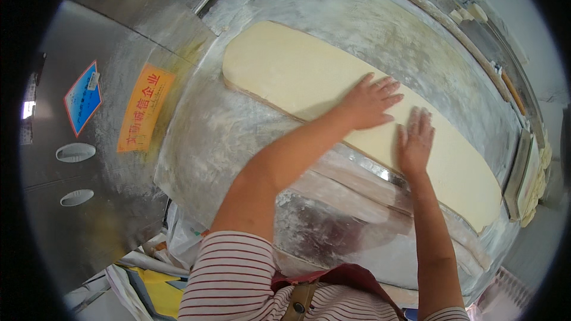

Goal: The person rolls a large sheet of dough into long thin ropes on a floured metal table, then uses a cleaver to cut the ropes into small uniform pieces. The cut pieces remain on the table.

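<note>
A long, smooth sheet of pale dough (pixel 285 64) with rounded ends lies slantwise on the floured work table (pixel 200 111). My left hand (pixel 372 102) rests palm down near the dough's middle, its fingers spread and dusted with flour. Just to its right, my right hand (pixel 415 149) is also palm down over the dough, slightly blurred, with the thumb apart from the fingers. Neither hand grips anything. Under my forearms, along the dough's near side, lie long flour-dusted strips (pixel 348 196); I cannot tell whether they are cloth or wood.
A long wooden rod (pixel 437 22) lies along the table's far edge, with a shorter wooden stick (pixel 513 91) by its right end. At the far right stands a tray (pixel 517 174) beside pale dough pieces (pixel 535 196). A metal cabinet (pixel 116 62) bearing stickers flanks the left side.
</note>
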{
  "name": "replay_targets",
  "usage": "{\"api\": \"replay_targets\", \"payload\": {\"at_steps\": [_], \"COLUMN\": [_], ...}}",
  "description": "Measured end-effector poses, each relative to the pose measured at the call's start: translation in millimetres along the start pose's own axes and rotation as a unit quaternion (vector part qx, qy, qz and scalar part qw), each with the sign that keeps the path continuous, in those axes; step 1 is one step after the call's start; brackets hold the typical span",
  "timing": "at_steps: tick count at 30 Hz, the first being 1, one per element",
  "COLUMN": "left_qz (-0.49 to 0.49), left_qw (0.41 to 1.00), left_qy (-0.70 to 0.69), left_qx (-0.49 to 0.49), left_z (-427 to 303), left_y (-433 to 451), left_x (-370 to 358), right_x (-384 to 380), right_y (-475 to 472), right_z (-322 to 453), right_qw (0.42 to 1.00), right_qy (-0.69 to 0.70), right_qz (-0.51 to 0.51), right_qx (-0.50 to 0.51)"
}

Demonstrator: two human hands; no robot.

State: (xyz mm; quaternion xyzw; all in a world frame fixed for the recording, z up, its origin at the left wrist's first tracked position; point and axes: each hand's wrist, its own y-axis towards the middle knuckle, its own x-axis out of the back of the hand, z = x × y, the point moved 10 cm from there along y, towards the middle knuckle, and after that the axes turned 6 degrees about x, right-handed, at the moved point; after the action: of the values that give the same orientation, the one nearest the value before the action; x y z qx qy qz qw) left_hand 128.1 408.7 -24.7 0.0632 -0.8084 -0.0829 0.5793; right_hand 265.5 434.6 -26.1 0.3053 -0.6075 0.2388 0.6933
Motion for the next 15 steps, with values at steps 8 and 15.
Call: {"api": "replay_targets", "payload": {"at_steps": [8, 15], "left_qz": [-0.043, 0.007], "left_qw": [0.943, 0.960], "left_qy": [0.159, 0.154], "left_qx": [0.288, 0.234], "left_z": [276.1, 225.5], "left_y": [-103.8, -195.9], "left_x": [107.0, 103.8], "right_x": [-20.0, -33.7], "right_y": [112.7, 83.8], "right_z": [196.1, 332.8], "right_qw": [0.980, 0.904], "right_qy": [0.109, 0.165], "right_qz": [-0.047, 0.014], "right_qx": [0.159, 0.393]}}
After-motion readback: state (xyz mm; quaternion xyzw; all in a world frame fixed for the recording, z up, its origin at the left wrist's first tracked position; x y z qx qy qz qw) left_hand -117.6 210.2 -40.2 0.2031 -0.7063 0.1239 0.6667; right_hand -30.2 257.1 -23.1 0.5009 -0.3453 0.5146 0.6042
